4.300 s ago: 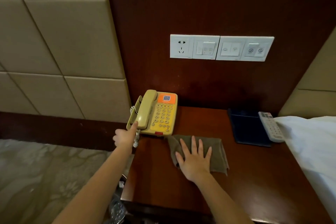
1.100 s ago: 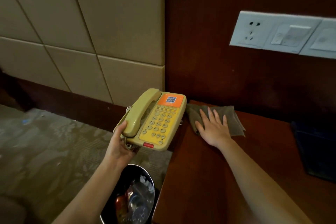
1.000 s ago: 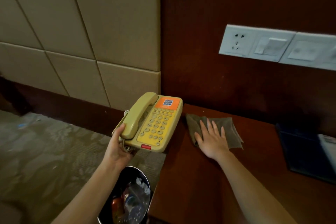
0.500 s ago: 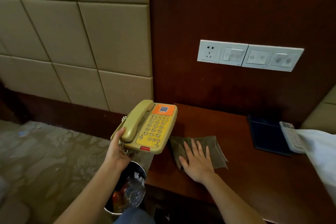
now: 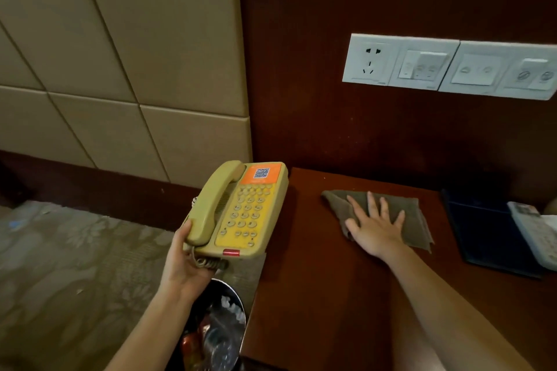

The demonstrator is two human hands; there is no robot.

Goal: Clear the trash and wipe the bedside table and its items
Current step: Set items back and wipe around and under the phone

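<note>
Dim warm indoor light, soft focus throughout, edges bowed, perhaps slight motion blur.

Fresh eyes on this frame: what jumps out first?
The yellow telephone with its orange QR label stands out: the left hand holds it in the air off the bedside table's left edge, above a trash bin. Next comes the right hand, pressed flat with spread fingers on a brown cloth near the table's back. A white switch panel glares against the dark wood wall above.

Beige padded panels adjoin dark wood panelling bearing white switches, above patterned carpet.
</note>
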